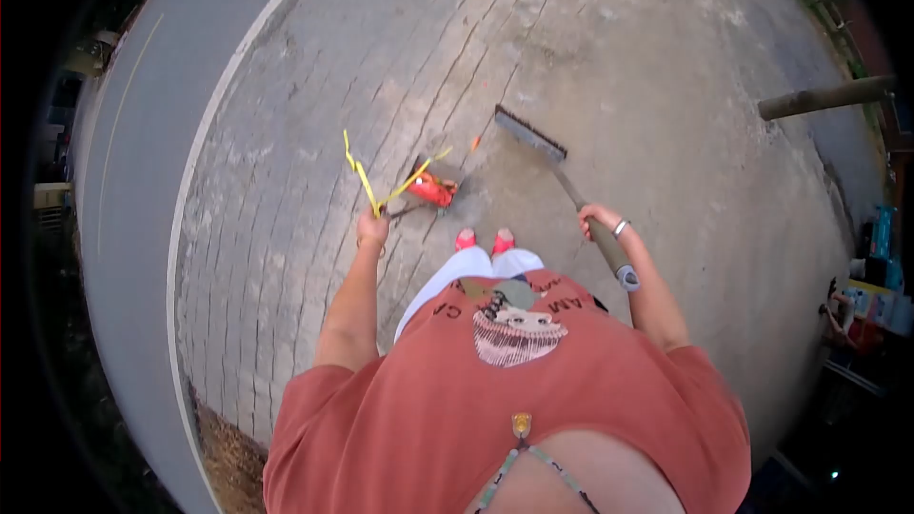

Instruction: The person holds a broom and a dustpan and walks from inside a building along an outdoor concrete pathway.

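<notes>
My left hand is closed round the thin dark handle of a dustpan held low over the paving. Red litter lies in the pan, its exact kind too small to make out. A bent yellow strip sticks out from the same hand in two directions, one end reaching over the pan. In my right hand is the handle of a broom. Its wide, dark-bristled head rests on or just above the ground, ahead and to the right of the dustpan. Whether the bristles touch the ground I cannot tell.
A small orange scrap lies between dustpan and broom head. Grooved concrete stretches around my feet, with a kerb line and road at left. A post stands at right, above assorted goods.
</notes>
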The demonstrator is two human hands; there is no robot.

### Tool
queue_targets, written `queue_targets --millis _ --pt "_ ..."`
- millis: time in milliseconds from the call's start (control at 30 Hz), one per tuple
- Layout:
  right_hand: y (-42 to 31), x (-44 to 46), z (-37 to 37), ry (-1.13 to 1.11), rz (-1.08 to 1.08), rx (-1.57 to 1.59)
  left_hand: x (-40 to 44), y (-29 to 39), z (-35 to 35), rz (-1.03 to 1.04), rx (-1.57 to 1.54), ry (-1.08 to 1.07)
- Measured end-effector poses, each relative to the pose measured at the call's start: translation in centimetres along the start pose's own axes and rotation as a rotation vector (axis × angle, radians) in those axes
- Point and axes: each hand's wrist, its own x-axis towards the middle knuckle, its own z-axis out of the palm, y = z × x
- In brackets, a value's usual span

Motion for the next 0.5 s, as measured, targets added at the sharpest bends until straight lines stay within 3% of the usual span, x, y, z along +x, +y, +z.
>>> queue_targets --millis 233,333,500 --pt "-0.1 4.2 2.3 0.145 -0.014 -0.135 3.5 -0.5 4.3 0.049 0.082 -0.06" --pt "0.9 5.9 4.3 0.178 -0.027 -0.298 2.7 2.5 3.8 -0.033 0.17 -0.1" --pt "5.2 5.8 5.7 0.048 0.044 -0.492 3.6 5.2 3.7 -0.062 0.253 -0.138"
